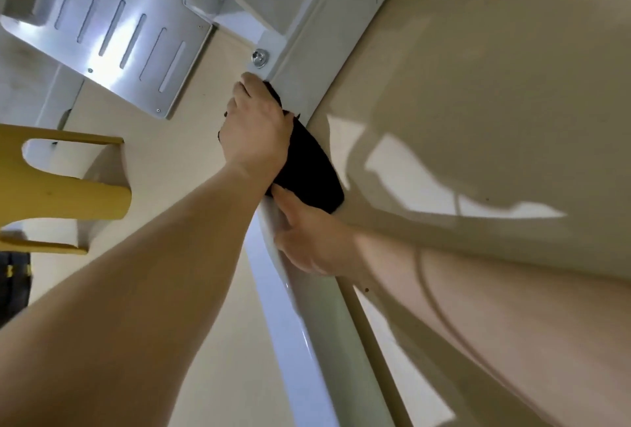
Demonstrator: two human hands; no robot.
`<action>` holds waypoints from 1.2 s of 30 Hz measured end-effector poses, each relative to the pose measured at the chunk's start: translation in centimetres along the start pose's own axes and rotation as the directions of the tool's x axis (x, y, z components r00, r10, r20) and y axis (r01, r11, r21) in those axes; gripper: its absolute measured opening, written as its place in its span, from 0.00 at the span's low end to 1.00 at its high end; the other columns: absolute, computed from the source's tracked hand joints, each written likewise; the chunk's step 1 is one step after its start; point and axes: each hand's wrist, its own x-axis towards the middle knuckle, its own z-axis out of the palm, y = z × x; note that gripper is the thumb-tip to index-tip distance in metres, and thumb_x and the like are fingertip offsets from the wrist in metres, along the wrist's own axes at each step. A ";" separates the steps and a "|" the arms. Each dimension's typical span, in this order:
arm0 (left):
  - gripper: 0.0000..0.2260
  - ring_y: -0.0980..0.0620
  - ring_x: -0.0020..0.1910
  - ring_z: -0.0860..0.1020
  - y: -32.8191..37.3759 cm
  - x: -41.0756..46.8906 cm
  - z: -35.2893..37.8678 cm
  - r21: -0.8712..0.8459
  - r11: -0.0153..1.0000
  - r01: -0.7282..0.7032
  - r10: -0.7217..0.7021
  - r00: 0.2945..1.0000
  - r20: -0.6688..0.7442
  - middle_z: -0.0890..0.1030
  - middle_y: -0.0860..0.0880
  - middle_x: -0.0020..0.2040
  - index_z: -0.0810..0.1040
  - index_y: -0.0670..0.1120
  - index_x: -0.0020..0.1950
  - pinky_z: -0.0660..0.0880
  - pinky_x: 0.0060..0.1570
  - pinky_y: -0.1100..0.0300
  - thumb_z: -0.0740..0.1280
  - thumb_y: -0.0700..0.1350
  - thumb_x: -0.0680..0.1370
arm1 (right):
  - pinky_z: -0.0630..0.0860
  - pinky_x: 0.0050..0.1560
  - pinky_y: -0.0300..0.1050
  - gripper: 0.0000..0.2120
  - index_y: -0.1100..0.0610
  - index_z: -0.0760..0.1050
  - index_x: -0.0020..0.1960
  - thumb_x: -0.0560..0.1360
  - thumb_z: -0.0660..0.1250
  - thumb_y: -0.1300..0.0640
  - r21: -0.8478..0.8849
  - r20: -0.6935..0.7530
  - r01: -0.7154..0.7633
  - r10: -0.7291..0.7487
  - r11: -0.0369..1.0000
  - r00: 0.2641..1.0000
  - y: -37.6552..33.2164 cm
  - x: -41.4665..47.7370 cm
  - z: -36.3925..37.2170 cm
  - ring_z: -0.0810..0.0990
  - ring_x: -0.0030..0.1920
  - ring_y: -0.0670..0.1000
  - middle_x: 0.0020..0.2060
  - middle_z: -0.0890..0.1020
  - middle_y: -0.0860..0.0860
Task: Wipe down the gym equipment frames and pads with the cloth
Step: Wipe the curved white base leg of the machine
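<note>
- Two bare forearms reach in from the lower corners and meet on a white frame tube (307, 341) that runs up the middle of the view.
- The right hand (307, 238) grips this tube from the right side. Its thumb lies along the tube and points up, with the tip touching the lower edge of the black cloth (307, 170). The other fingers wrap behind the tube, out of sight.
- The cloth lies draped over the tube just above the right hand, hanging off the tube's right side.
- The left hand (256, 129) sits on the upper part of the cloth, fingers curled and clamped round cloth and tube together. Bits of cloth show at both sides of the hand.
- Just beyond the left fingertips a bolt (260, 57) sits in a white bracket on the frame.
- Further up and left is a shiny slotted metal plate (112, 27).
- At the left edge a yellow forked part (68, 187) juts in.
- A beige surface (478, 85) with bright light patches fills the right side.
</note>
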 end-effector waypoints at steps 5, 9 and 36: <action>0.35 0.40 0.64 0.72 -0.3 -1.9 0.1 -0.189 0.970 0.153 -0.152 0.988 0.023 0.70 0.42 0.68 0.55 0.39 0.75 0.74 0.57 0.47 0.69 0.44 0.73 | 0.68 0.53 0.43 0.22 0.59 0.62 0.71 0.78 0.54 0.67 -0.101 0.067 -0.111 0.118 0.989 0.991 -0.3 -1.1 -1.9 0.71 0.56 0.55 0.59 0.71 0.54; 0.36 0.39 0.69 0.66 -0.6 -9.8 -0.2 -0.232 0.940 0.248 -0.240 0.969 0.062 0.66 0.41 0.71 0.57 0.39 0.74 0.70 0.64 0.46 0.70 0.41 0.70 | 0.68 0.41 0.40 0.08 0.61 0.66 0.55 0.77 0.55 0.64 -0.044 0.021 -0.239 0.240 0.970 0.970 0.5 -3.2 -2.2 0.71 0.47 0.53 0.49 0.71 0.55; 0.34 0.42 0.76 0.53 1.0 -21.7 -2.7 -0.388 0.858 0.336 -0.271 0.938 0.214 0.53 0.42 0.77 0.53 0.44 0.76 0.57 0.73 0.53 0.65 0.41 0.74 | 0.64 0.33 0.44 0.16 0.52 0.56 0.63 0.78 0.55 0.50 -0.247 0.058 -0.246 0.268 0.937 0.962 1.8 -15.1 4.1 0.75 0.40 0.54 0.39 0.73 0.50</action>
